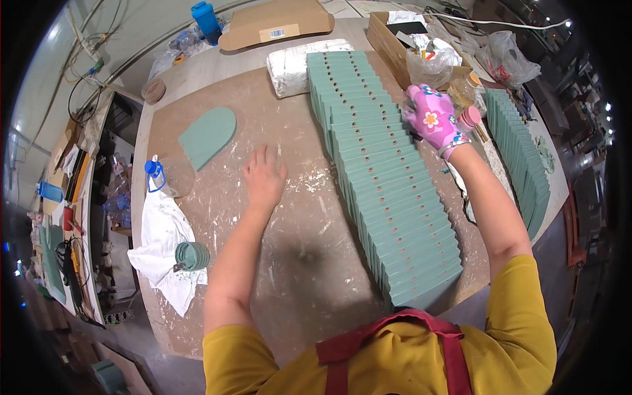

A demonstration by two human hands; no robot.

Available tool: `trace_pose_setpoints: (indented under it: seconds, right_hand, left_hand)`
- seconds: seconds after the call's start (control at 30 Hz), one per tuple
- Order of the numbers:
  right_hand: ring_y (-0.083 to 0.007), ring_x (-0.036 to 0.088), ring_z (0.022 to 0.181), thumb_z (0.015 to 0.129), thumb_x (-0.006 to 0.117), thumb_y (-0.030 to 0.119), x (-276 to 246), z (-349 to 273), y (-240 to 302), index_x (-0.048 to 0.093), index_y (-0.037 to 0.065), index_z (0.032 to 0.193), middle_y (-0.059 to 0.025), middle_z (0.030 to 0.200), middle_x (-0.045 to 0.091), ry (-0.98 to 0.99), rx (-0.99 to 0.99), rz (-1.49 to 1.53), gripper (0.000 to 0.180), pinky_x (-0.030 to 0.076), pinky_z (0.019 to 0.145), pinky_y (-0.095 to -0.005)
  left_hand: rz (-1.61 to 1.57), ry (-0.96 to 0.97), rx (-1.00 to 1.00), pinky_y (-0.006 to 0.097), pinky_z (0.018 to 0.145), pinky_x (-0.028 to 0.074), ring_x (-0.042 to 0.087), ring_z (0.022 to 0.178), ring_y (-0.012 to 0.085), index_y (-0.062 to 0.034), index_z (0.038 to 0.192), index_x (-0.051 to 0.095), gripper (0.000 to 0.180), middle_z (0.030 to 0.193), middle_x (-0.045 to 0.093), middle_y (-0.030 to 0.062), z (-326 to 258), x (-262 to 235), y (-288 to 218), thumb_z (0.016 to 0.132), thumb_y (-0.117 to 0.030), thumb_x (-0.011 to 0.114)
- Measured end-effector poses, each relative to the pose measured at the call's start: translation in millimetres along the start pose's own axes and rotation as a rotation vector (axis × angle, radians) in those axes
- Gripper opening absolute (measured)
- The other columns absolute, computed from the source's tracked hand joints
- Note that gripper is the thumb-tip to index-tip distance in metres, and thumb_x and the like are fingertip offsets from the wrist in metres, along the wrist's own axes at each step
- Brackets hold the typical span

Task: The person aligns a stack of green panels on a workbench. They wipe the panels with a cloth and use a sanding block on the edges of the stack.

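A: Resting flat, fingers spread and empty, the left hand (264,176) lies on the desk (296,263) beside the row of green panels (388,191).

B: The gloved right hand (434,118) hovers over the row's far end; whether it grips anything cannot be told.

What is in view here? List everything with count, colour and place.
green panels: many, teal, overlapped in a long row with holes, table centre-right
second panel row: many, teal, right table edge
arched piece: one, teal, upper left of table
white cloth: one, white, left edge
tape roll: one, teal, on the cloth
spray bottle: one, clear with blue top, left
wrapped bundle: one, white, head of the row
cardboard box: one, brown, far right
table: one, brown, paint-flecked
left hand: bare, flat on table
right hand: pink flowered glove, over the row's far end; grip unclear
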State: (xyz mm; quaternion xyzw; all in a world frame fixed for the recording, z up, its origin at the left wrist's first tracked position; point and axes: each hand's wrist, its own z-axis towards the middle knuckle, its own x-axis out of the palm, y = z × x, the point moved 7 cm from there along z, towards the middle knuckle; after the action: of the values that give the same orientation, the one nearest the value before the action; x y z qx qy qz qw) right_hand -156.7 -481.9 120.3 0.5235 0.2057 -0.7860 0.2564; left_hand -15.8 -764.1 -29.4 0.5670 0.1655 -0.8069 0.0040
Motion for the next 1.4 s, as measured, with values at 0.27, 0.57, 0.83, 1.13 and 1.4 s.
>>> trace_pose_setpoints:
  seconds: [0.27, 0.57, 0.83, 1.13, 1.4]
  right_hand:
    - [-0.0310, 0.062, 0.074, 0.077, 0.062, 0.021, 2.0, 22.3, 76.5, 0.055, 0.008, 0.082, -0.0131, 0.080, 0.059, -0.113, -0.200, 0.214, 0.016, 0.049, 0.069, -0.0412]
    - [-0.0352, 0.060, 0.079, 0.083, 0.058, 0.024, 9.1, 40.1, 96.0, 0.054, 0.007, 0.088, -0.0138, 0.080, 0.059, -0.141, -0.234, 0.373, 0.019, 0.048, 0.069, -0.0431]
    - [-0.0336, 0.061, 0.080, 0.081, 0.055, 0.025, 13.7, 27.1, -5.6, 0.057, 0.008, 0.085, -0.0140, 0.082, 0.062, 0.046, 0.065, 0.094, 0.018, 0.047, 0.072, -0.0444]
    - [-0.0309, 0.061, 0.083, 0.080, 0.053, 0.024, 32.2, 53.5, 35.6, 0.054, 0.011, 0.085, -0.0103, 0.085, 0.061, -0.015, -0.052, 0.181, 0.015, 0.044, 0.074, -0.0440]
    - [-0.0324, 0.061, 0.081, 0.081, 0.054, 0.024, 35.0, 78.0, 111.5, 0.056, 0.010, 0.088, -0.0135, 0.084, 0.060, -0.166, -0.334, 0.342, 0.016, 0.046, 0.072, -0.0431]
  left_hand:
    - [-0.010, -0.023, 0.033, 0.046, 0.101, 0.031, 0.038, 0.127, 0.0300, -0.0095, 0.126, 0.049, 0.046, 0.134, 0.044, 0.0113, -3.1, 4.8, 10.2, 0.085, -0.027, 0.055]
    - [0.031, 0.005, 0.024, 0.048, 0.098, 0.032, 0.039, 0.125, 0.0304, -0.0104, 0.127, 0.049, 0.046, 0.134, 0.043, 0.0114, -3.7, 2.6, 0.0, 0.084, -0.026, 0.055]
    - [0.008, -0.013, 0.015, 0.046, 0.100, 0.030, 0.038, 0.126, 0.0293, -0.0104, 0.126, 0.051, 0.049, 0.134, 0.043, 0.0118, -2.5, 3.2, 5.5, 0.080, -0.025, 0.057]
    - [0.028, -0.022, 0.021, 0.045, 0.096, 0.034, 0.040, 0.124, 0.0299, -0.0105, 0.126, 0.049, 0.045, 0.131, 0.045, 0.0108, -6.4, -3.2, 7.0, 0.083, -0.025, 0.055]
    - [-0.001, -0.023, 0.028, 0.046, 0.098, 0.032, 0.039, 0.125, 0.0294, -0.0091, 0.125, 0.050, 0.047, 0.132, 0.044, 0.0117, -3.2, -0.3, 0.9, 0.081, -0.024, 0.057]
